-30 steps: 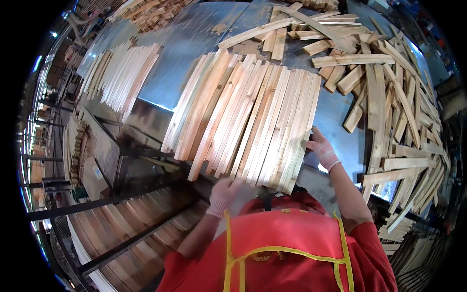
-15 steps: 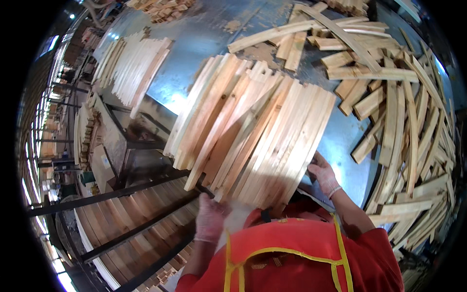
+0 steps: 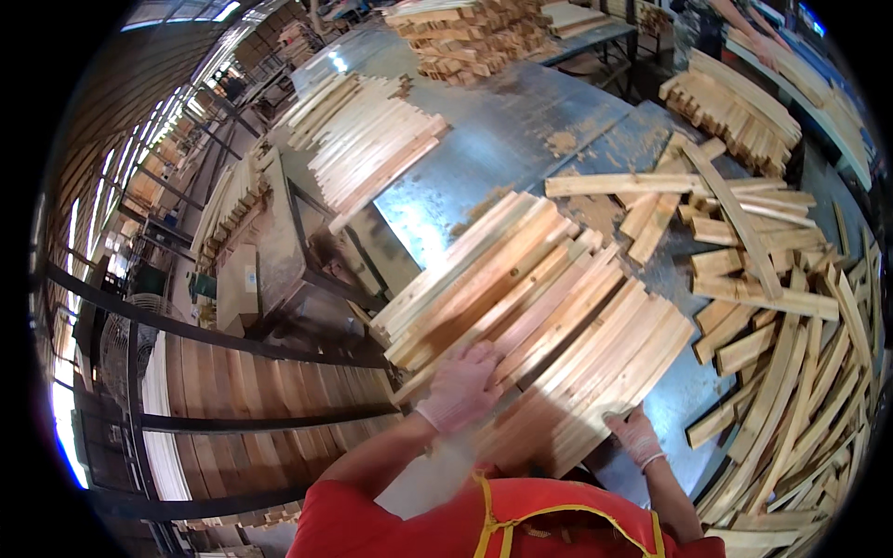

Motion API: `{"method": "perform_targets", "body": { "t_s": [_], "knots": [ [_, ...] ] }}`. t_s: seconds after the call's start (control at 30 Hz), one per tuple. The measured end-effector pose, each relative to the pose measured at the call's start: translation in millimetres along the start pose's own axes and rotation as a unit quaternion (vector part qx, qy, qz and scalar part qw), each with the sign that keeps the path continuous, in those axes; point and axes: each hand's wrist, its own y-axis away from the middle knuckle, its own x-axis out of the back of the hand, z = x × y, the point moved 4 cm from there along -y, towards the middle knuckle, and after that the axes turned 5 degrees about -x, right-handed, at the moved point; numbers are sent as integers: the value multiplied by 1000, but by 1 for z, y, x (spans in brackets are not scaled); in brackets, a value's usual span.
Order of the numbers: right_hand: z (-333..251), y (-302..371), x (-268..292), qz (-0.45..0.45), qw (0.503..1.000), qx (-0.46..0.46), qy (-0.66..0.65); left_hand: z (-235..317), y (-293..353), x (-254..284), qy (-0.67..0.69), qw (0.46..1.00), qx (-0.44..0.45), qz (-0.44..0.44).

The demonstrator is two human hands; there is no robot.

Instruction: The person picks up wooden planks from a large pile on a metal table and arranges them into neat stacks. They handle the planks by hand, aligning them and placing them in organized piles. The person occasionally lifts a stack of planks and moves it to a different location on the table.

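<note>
A row of pale wooden strips (image 3: 595, 372) lies side by side in front of me, with a dark slanting gap between its middle and right-hand strips. My left hand (image 3: 462, 386), in a thin whitish glove, rests on the near part of the middle strips, its fingers laid over the wood. Gloved the same way, my right hand (image 3: 635, 435) is against the row's right edge near its close end. Its thumb touches the outermost strip, and the fingers are apart from the thumb; some fingertips are hard to make out.
Loose strips (image 3: 772, 372) lie heaped on the right. Another row of strips (image 3: 377, 139) sits at the far left of the metal table (image 3: 521, 121). Dark rails (image 3: 270, 423) cross stacked boards at left. A stack (image 3: 465, 37) stands behind; another person's arm (image 3: 749, 28) shows far right.
My left hand has moved from beside the near ends up onto the middle strips. The diagonal strips there now lie more nearly parallel. My right hand stays at the right edge. The view has shifted.
</note>
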Motion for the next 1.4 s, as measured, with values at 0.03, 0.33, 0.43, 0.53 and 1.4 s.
{"method": "perform_targets", "body": {
  "t_s": [0.03,0.33,0.43,0.53,1.4],
  "knots": [
    [-3,-8,-6,-30,997,-72,6,-14,-2,6,-84,995,-5,53],
    [-52,-52,-36,-63,983,-57,-162,-130,-32,39,38,976,213,-25],
    [-109,-66,-57,-46,970,-28,-238,-156,-42,39,11,984,174,-25],
    [-165,-93,-88,-67,961,-28,-266,-228,-68,51,64,980,185,-47],
    [-44,67,15,610,775,-100,-134,-202,-103,131,-61,996,25,57]
  ]
}}
